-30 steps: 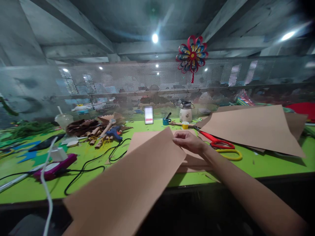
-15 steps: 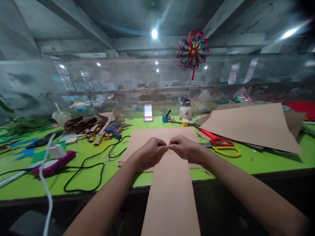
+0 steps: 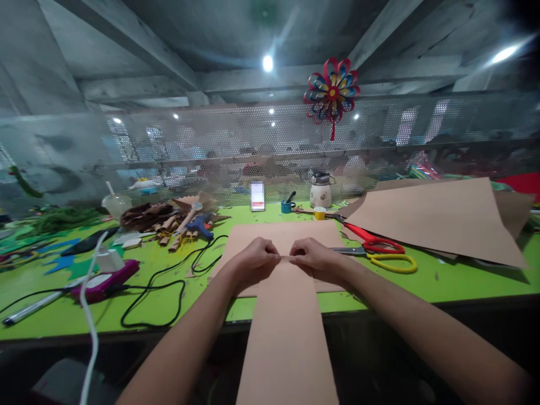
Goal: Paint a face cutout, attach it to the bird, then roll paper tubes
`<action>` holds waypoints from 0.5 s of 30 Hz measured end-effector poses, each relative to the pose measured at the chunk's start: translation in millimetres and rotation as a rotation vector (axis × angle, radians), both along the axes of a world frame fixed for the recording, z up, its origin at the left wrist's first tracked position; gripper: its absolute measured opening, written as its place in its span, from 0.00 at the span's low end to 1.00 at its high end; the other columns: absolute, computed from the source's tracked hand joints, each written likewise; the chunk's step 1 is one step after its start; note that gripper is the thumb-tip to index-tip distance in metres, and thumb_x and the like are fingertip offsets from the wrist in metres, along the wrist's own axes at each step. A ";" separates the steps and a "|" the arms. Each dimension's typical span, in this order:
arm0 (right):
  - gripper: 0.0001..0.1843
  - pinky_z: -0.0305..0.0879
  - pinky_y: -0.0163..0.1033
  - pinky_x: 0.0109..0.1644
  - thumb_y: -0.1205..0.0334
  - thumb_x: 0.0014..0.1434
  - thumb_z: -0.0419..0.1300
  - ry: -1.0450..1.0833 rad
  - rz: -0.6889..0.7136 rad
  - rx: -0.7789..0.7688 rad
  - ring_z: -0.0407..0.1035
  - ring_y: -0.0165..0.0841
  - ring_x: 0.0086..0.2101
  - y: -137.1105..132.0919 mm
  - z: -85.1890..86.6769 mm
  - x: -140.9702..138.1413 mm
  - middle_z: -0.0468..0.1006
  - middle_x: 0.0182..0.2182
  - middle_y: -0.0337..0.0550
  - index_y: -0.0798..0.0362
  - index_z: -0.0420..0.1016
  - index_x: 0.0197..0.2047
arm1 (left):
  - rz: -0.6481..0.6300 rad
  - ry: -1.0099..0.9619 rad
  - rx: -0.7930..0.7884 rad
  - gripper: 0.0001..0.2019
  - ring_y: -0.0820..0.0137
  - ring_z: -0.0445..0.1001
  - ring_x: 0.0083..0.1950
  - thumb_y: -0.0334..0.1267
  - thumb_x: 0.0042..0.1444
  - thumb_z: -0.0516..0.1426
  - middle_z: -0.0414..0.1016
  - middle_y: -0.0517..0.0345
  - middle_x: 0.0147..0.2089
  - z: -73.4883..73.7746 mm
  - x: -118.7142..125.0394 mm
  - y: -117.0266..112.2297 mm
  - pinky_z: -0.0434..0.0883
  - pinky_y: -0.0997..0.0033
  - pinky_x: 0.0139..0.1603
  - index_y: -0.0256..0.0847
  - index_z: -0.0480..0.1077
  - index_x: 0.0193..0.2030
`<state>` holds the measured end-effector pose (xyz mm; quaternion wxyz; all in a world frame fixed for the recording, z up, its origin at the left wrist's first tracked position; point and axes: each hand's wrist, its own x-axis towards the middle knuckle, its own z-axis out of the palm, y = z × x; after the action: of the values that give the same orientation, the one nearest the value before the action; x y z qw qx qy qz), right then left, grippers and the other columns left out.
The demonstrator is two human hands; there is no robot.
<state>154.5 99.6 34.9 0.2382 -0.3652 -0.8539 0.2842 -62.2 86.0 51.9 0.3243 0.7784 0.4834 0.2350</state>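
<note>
A long strip of brown kraft paper (image 3: 287, 337) runs from the table down over its front edge toward me. My left hand (image 3: 258, 260) pinches the strip's far edge, fingers closed. Close on the right, my right hand (image 3: 311, 257) pinches the same edge, with a short gap between the two hands. Beneath them lies a stack of brown paper sheets (image 3: 248, 232). Red-handled scissors (image 3: 382, 246) and yellow-handled scissors (image 3: 394, 263) rest just right of my right hand, the silver blades of the yellow pair pointing at it.
Larger brown sheets (image 3: 439, 216) lie at the right. A white bottle (image 3: 320, 194), a blue pot (image 3: 286, 206), a yellow spool (image 3: 319, 213) and a phone (image 3: 257, 197) stand behind. To the left are a purple power strip (image 3: 105, 281), black cable (image 3: 181, 292) and blue glue gun (image 3: 200, 226).
My hands have moved slightly apart along the paper's edge, the left one shifting left. The strip has shifted a little left, and the whole view has moved slightly.
</note>
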 end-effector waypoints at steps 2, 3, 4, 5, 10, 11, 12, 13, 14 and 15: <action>0.08 0.57 0.33 0.30 0.62 0.55 0.59 -0.039 0.001 0.047 0.64 0.29 0.26 2.7 -1.2 -1.7 0.73 0.26 0.41 0.58 0.77 0.31 | -0.043 0.033 -0.019 0.09 0.70 0.66 0.28 0.37 0.45 0.57 0.70 0.57 0.26 1.3 0.7 0.7 0.62 0.72 0.30 0.34 0.75 0.29; 0.08 0.58 0.33 0.30 0.63 0.55 0.59 -0.052 0.004 0.070 0.64 0.29 0.27 4.3 -2.2 -1.9 0.74 0.26 0.42 0.58 0.77 0.31 | -0.066 0.050 -0.012 0.10 0.71 0.66 0.29 0.38 0.45 0.57 0.71 0.57 0.26 1.4 1.0 1.4 0.62 0.72 0.30 0.34 0.76 0.31; 0.08 0.58 0.33 0.30 0.63 0.55 0.59 -0.058 0.007 0.093 0.65 0.29 0.27 5.7 -3.3 -1.8 0.74 0.26 0.42 0.58 0.77 0.32 | -0.084 0.065 0.006 0.10 0.71 0.66 0.29 0.38 0.46 0.58 0.71 0.57 0.27 1.1 1.1 2.0 0.62 0.72 0.30 0.34 0.76 0.31; 0.08 0.58 0.33 0.31 0.63 0.55 0.60 -0.061 0.010 0.113 0.65 0.29 0.27 7.0 -4.3 -1.5 0.74 0.27 0.42 0.57 0.77 0.32 | -0.091 0.075 0.033 0.10 0.71 0.66 0.29 0.39 0.46 0.58 0.72 0.56 0.28 0.2 1.3 2.7 0.62 0.72 0.31 0.35 0.76 0.32; 0.07 0.56 0.33 0.30 0.62 0.56 0.60 -0.095 0.010 0.165 0.63 0.28 0.25 6.9 -3.3 -0.2 0.72 0.26 0.41 0.57 0.76 0.31 | -0.078 0.093 0.186 0.10 0.69 0.68 0.33 0.39 0.51 0.57 0.74 0.53 0.33 -8.3 3.2 5.6 0.64 0.72 0.33 0.36 0.77 0.33; 0.07 0.56 0.32 0.30 0.63 0.57 0.60 -0.110 0.013 0.192 0.63 0.28 0.25 5.1 -1.7 -0.6 0.72 0.26 0.41 0.57 0.76 0.30 | -0.084 0.104 0.213 0.10 0.69 0.68 0.33 0.39 0.51 0.57 0.73 0.53 0.33 -9.8 3.9 6.0 0.64 0.72 0.33 0.37 0.77 0.33; 0.07 0.55 0.32 0.30 0.64 0.57 0.60 -0.125 0.016 0.230 0.62 0.28 0.26 2.6 0.1 -1.1 0.72 0.27 0.41 0.57 0.75 0.29 | -0.091 0.121 0.239 0.09 0.69 0.68 0.33 0.39 0.52 0.58 0.73 0.54 0.33 -11.0 4.6 6.1 0.64 0.72 0.34 0.37 0.77 0.33; 0.08 0.54 0.32 0.30 0.65 0.57 0.59 -0.144 0.022 0.273 0.62 0.27 0.26 -0.4 1.9 -1.6 0.71 0.28 0.42 0.57 0.74 0.28 | -0.101 0.141 0.265 0.09 0.69 0.67 0.33 0.39 0.52 0.58 0.72 0.54 0.32 -11.7 5.3 5.8 0.63 0.72 0.34 0.37 0.77 0.33; 0.08 0.54 0.33 0.30 0.66 0.57 0.58 -0.164 0.032 0.313 0.61 0.27 0.27 -3.8 3.5 -2.0 0.71 0.28 0.43 0.57 0.73 0.28 | -0.112 0.160 0.290 0.08 0.70 0.67 0.32 0.38 0.52 0.57 0.71 0.55 0.32 -12.1 6.0 5.1 0.63 0.72 0.33 0.37 0.76 0.33; 0.08 0.53 0.33 0.31 0.67 0.58 0.58 -0.178 0.041 0.347 0.61 0.27 0.27 -7.3 4.7 -2.2 0.71 0.29 0.43 0.57 0.73 0.27 | -0.120 0.177 0.315 0.07 0.70 0.66 0.31 0.37 0.53 0.57 0.70 0.56 0.31 -12.1 6.7 4.0 0.62 0.72 0.33 0.38 0.76 0.32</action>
<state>152.3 92.3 39.6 0.2151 -0.3249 -0.9151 0.1040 -55.5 90.0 39.8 0.1682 0.8646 0.4200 0.2183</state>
